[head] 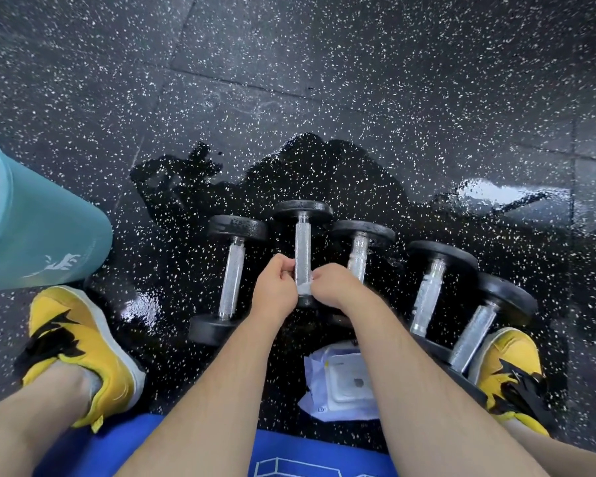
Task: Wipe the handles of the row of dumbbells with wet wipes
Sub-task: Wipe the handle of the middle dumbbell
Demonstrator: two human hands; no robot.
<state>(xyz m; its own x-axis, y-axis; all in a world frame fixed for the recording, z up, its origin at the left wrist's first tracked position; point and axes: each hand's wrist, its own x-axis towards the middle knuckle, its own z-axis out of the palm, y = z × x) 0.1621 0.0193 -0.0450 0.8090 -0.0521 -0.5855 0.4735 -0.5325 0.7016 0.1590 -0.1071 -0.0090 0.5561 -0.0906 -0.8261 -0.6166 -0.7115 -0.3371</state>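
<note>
Several black dumbbells with knurled silver handles lie in a row on the speckled rubber floor. The second dumbbell [302,247] from the left lies between my hands. A white wet wipe [305,288] is wrapped around the near end of its handle. My left hand [275,289] and my right hand [331,285] both pinch the wipe, one on each side of the handle. The leftmost dumbbell [233,280] lies just left of my left hand. The third dumbbell [358,251] is partly hidden behind my right hand.
A white wet-wipe pack [344,383] lies on the floor near my right forearm. Two more dumbbells [429,294] lie to the right, the last [473,335] against my right yellow shoe [510,370]. A teal cylinder [38,232] stands at left beside my left shoe [80,342].
</note>
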